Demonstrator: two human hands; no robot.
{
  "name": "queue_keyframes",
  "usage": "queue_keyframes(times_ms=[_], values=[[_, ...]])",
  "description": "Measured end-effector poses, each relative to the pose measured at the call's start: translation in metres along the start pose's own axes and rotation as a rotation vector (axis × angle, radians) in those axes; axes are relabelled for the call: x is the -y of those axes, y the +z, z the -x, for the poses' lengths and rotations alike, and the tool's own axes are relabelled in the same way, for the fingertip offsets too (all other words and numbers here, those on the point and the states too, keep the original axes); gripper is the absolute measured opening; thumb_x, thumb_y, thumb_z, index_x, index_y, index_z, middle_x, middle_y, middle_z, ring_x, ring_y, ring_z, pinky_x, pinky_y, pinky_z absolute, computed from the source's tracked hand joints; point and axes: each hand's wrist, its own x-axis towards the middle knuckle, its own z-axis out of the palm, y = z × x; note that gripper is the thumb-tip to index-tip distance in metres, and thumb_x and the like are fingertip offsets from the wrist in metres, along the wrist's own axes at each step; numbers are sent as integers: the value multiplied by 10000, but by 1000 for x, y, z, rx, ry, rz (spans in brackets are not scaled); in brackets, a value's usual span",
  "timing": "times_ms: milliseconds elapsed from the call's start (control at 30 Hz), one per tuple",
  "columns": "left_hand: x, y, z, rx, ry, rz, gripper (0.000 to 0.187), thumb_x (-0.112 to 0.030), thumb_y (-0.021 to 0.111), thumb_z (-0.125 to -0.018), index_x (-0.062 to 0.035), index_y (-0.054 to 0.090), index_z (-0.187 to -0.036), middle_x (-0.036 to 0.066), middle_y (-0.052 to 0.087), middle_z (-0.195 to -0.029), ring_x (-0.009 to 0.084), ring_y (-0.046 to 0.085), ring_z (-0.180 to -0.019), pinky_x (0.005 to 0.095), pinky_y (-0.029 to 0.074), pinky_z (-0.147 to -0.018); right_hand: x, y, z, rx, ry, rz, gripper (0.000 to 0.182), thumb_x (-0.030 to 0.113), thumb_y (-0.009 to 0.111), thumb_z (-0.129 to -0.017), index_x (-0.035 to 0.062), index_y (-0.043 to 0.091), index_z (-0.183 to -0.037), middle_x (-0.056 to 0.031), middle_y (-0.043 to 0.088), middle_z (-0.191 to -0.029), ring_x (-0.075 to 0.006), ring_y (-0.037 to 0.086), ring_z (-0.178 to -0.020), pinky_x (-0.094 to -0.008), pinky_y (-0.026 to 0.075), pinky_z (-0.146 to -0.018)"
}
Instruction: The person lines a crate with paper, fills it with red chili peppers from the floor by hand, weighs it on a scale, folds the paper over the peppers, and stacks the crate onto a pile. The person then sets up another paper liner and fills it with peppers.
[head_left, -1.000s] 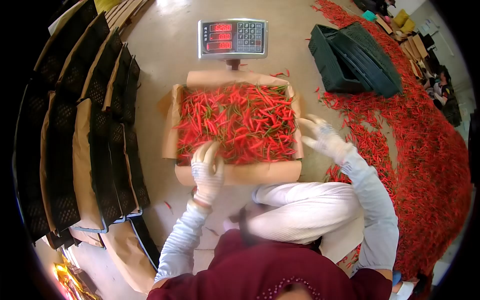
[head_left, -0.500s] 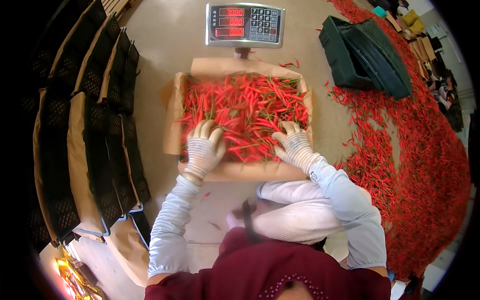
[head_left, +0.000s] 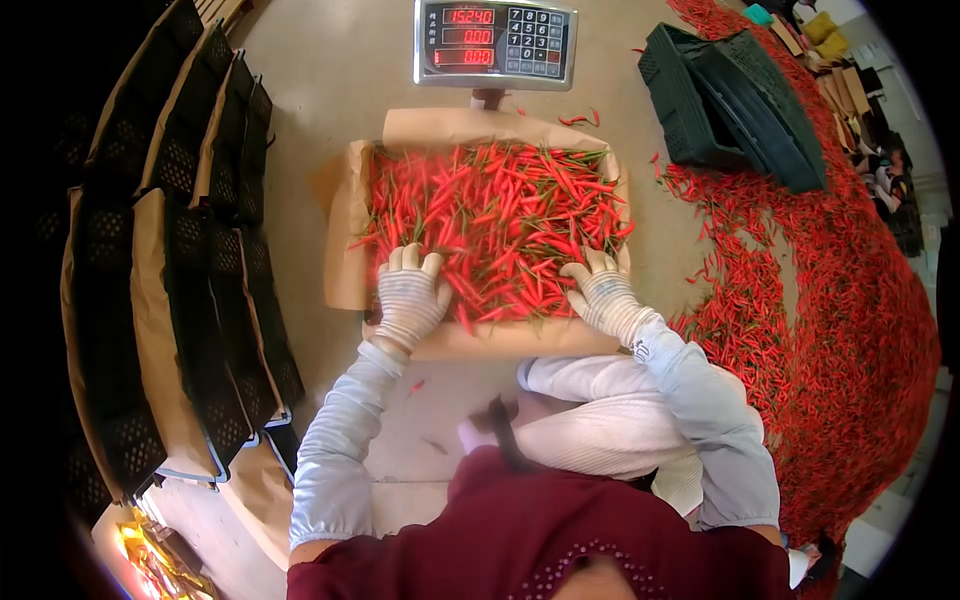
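A crate lined with brown paper [head_left: 500, 342] holds a wide heap of red chili peppers [head_left: 490, 220] with green stems. My left hand [head_left: 410, 298], in a white glove, rests on the peppers at the near left corner, fingers stretched forward and thumb apart. Toward the near right corner, my gloved right hand [head_left: 607, 298] touches the heap with its fingers spread. Neither hand is closed around a pepper that I can see; the fingertips are partly sunk among them. Just beyond the crate stands a scale display [head_left: 495, 42] with lit red digits.
Black crates with paper linings [head_left: 180, 330] are stacked along the left. On the right, a large pile of chili peppers [head_left: 850, 350] covers the floor, with dark green crates [head_left: 700, 110] at its upper edge. A few loose peppers [head_left: 580, 119] lie behind the crate.
The top number on the display has risen from about 7 to about 15. My right hand has shifted slightly right, and the peppers under both hands look more spread out.
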Motion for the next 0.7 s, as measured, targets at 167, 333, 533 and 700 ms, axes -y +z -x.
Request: queue_keyframes(times_ms=[167, 333, 533, 700], values=[[6, -10, 12, -130, -32, 70, 188, -174, 700, -751, -115, 618, -910, 124, 578, -934, 332, 559, -893, 463, 419, -774, 35, -19, -23, -180, -30, -30, 531, 286, 706, -712, 265, 585, -1229, -117, 446, -1379, -380, 407, -1262, -638, 277, -1024], [12, -17, 27, -144, -122, 148, 136, -137, 683, -760, -86, 605, -858, 127, 573, -852, 337, 561, -808, 452, 439, -707, 90, -16, -75, -218, -279, -76, 529, 387, 659, -790, 297, 550, -1299, -102, 443, -1409, -365, 395, -1282, -629, 292, -1007], [24, -16, 46, -137, -310, 153, 126, -150, 680, -745, -62, 600, -786, 143, 595, -860, 353, 561, -790, 468, 453, -703, 113, 9, -100, -121, -323, -28, 544, 363, 688, -745, 310, 570, -1274, -84, 467, -1401, -352, 396, -1311, -714, 267, -992], [21, -21, 37, -117, -398, 103, 214, -188, 691, -751, -63, 617, -908, 179, 569, -1096, 388, 510, -1048, 506, 401, -895, 99, -8, -105, 7, -119, 70, 504, 329, 624, -827, 317, 540, -1324, -45, 413, -1463, -301, 308, -1391, -703, 172, -1059]])
